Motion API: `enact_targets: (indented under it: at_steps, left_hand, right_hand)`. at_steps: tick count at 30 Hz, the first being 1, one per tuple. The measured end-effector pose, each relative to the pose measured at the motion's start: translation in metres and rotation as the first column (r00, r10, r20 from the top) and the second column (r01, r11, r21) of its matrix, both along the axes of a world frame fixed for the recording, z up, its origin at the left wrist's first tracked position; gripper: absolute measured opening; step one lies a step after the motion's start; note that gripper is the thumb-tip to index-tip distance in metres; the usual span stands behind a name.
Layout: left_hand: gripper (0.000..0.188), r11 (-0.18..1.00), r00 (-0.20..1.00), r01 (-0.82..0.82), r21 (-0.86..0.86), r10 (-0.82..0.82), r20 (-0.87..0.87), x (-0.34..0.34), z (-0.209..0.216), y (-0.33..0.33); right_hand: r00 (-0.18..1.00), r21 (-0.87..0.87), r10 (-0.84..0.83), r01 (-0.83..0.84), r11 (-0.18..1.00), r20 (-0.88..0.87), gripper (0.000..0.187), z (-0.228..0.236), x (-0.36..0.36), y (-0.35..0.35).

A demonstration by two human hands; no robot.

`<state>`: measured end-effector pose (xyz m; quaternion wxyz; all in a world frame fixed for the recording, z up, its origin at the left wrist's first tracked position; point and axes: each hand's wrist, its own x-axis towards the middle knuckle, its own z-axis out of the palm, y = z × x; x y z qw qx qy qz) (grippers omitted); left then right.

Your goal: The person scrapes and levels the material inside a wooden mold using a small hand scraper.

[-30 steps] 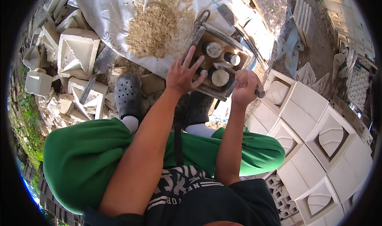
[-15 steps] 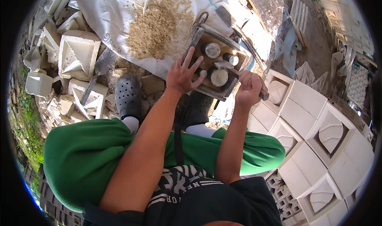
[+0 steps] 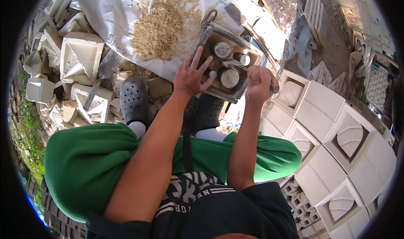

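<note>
My left hand rests with fingers spread at the near left side of a rectangular mould box. Inside the box stand round, pale-topped cylinders, among them a large one, one at the back and a smaller one. Closed around the wooden handle of a small trowel, my right hand sits over the box's right side. The trowel's flat blade points left between the cylinders. Whether the blade touches anything I cannot tell.
Beyond the box, sand lies heaped on a white sheet. Broken pale blocks and a long-handled shovel lie to the left. Patterned pale blocks stand stacked at right. My dark clogs are close to the box.
My right hand and the trowel have shifted slightly forward and left over the box. The left hand stays spread at the box's side. The whole view has moved a little.
</note>
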<state>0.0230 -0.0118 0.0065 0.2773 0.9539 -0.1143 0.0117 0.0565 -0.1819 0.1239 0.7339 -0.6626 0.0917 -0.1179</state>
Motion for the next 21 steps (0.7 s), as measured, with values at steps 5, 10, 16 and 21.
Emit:
enact_targets:
  at_steps: [5, 10, 16, 21]
  left_hand:
    - [0.065, 0.999, 1.0, 0.011, -0.039, -0.01, 0.009, 0.0, -0.002, -0.007]
    - [0.064, 1.0, 1.0, 0.002, -0.009, -0.002, 0.014, 0.0, -0.002, -0.001]
    - [0.065, 0.999, 1.0, 0.001, -0.034, -0.001, 0.018, 0.0, -0.001, 0.0]
    - [0.066, 0.999, 1.0, 0.012, -0.04, -0.012, 0.001, 0.0, 0.0, -0.004]
  right_hand:
    - [0.998, 0.022, -0.068, 0.069, 0.997, -0.009, 0.039, -0.021, 0.005, -0.001]
    - [0.99, 0.094, -0.021, 0.008, 0.996, 0.14, 0.039, 0.003, -0.006, 0.001]
    - [0.998, 0.068, -0.068, 0.067, 0.995, 0.008, 0.039, -0.01, 0.004, 0.0]
    - [0.995, -0.023, -0.071, 0.07, 0.997, -0.065, 0.04, -0.021, 0.005, 0.003]
